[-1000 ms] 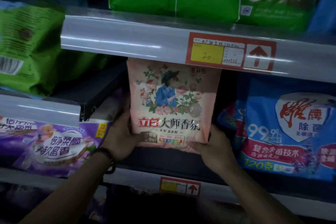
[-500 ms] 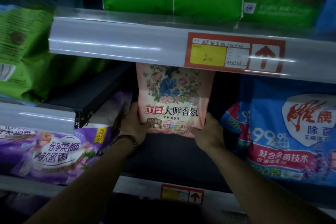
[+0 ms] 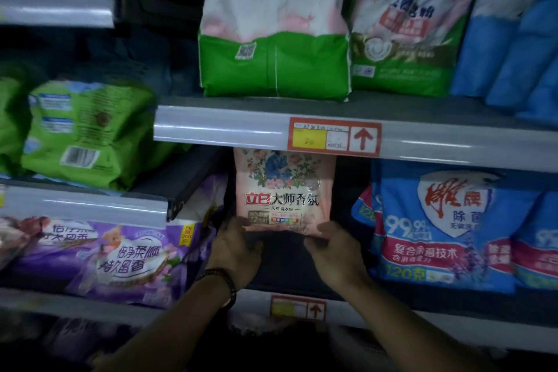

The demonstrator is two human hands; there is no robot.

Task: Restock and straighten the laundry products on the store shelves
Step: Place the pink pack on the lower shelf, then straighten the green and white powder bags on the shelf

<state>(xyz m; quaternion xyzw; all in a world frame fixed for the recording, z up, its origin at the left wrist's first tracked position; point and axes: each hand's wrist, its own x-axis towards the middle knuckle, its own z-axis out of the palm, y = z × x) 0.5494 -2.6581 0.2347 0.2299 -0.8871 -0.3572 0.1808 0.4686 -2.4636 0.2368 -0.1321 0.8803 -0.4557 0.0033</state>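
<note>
Fingers of my left hand (image 3: 237, 246) and right hand (image 3: 333, 246) pinch the bottom corners of the pink floral soft-plastic powder pouch (image 3: 283, 190), upright at 12 o'clock.
Blue plastic detergent bags (image 3: 437, 229) at 3 stand apart across a dark gap, so I judge it may slump sideways if released. I cannot tell whether its base sits on the dark shelf (image 3: 283, 269).

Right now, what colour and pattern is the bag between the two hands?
A pale pink bag with a floral print at the top and red and dark lettering; head view.
</note>
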